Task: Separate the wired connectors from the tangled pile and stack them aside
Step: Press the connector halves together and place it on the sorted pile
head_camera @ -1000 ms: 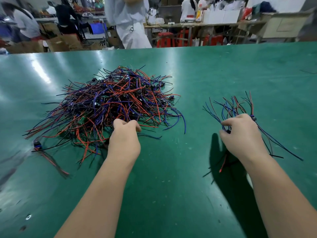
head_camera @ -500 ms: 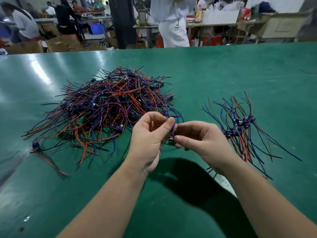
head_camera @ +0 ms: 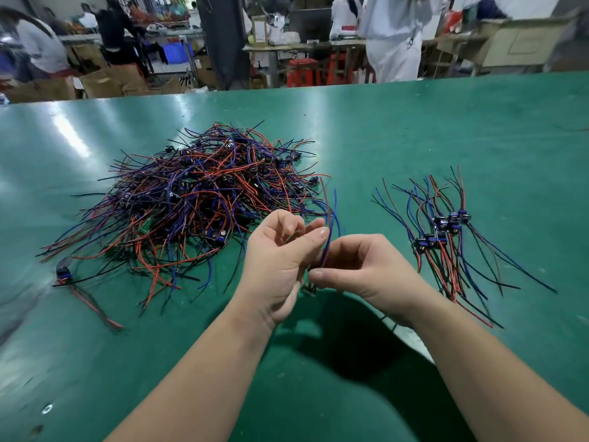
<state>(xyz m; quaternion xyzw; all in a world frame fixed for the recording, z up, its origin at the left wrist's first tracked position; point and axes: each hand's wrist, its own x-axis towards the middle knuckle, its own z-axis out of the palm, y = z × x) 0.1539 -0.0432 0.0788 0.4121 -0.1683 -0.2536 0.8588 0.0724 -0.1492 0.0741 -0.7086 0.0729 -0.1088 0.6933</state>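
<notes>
Looking down on the green table [head_camera: 446,122], we record both hands raised just above it, near its front middle. The left hand [head_camera: 280,263] and the right hand [head_camera: 366,269] meet on one wired connector [head_camera: 328,237]. The left thumb and curled fingers [head_camera: 287,223] pinch its blue and red wires, and the curled right fingers [head_camera: 350,248] pinch the same wires just beside them. The wires rise free above both hands. A small dark body [head_camera: 309,288] hangs below the right thumb, partly hidden, and we cannot tell its detail. The tangled pile [head_camera: 204,199] of red, blue and black wires lies on the table to the left of the hands and beyond them. The sorted stack [head_camera: 446,231] lies well apart to the right, its blue connector bodies clustered and its wires fanned out both ways. One stray connector [head_camera: 62,272] lies alone at the pile's left edge.
</notes>
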